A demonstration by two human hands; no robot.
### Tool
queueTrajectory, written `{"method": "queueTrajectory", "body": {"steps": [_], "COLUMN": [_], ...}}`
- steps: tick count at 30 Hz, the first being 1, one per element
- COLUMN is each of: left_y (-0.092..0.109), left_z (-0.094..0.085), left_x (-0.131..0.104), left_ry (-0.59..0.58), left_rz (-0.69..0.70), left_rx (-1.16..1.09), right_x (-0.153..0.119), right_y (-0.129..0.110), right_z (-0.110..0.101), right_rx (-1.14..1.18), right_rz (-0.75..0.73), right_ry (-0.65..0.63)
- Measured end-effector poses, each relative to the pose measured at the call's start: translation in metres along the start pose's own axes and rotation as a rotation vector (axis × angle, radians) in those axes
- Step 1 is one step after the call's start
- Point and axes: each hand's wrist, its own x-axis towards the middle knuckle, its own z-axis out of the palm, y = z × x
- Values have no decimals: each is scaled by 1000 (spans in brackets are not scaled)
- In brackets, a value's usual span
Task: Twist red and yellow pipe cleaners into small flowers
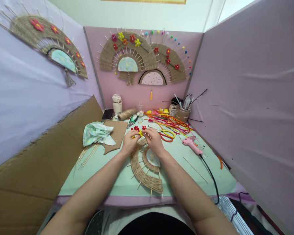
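Note:
Between the fingertips of both my hands is a small yellow pipe-cleaner flower point(140, 133). My left hand point(130, 141) pinches it from the left, and my right hand point(153, 138) closes on it from the right. Under my wrists lies a fan woven from twine on sticks point(143, 169), with a pale patterned half-round centre point(153, 158); my right hand and forearm hide part of it. Just beyond my fingers sit small red flowers point(136, 128). Scissors with red and yellow handles point(168, 134) lie right of my right hand.
A pink glue gun point(192, 146) with a black cord lies at the right. Bright pipe cleaners point(172, 120) spread across the back. Cardboard point(116, 132), crumpled cloth point(96, 133), thin sticks point(89, 155) and green-handled pliers point(132, 121) are at the left. A bottle point(117, 104) stands behind.

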Motion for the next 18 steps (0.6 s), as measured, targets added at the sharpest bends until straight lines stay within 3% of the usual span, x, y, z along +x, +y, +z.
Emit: {"method": "queueTrajectory", "body": {"steps": [6,13,18], "left_y": [10,2,-1], "left_z": [-4,-7,-12], "left_x": [2,6,10], "left_ry": [52,84,83], "left_rz": [-75,-188,-124], "left_rx": [-116,-225,-240], "right_x": [-2,-2,-3], "right_y": [-5,-9,-14], "right_z": [0,-1,0], "right_rx": [-5,-11,10], "right_rz": [8,-17,8], "right_ry": [22,23,15]}}
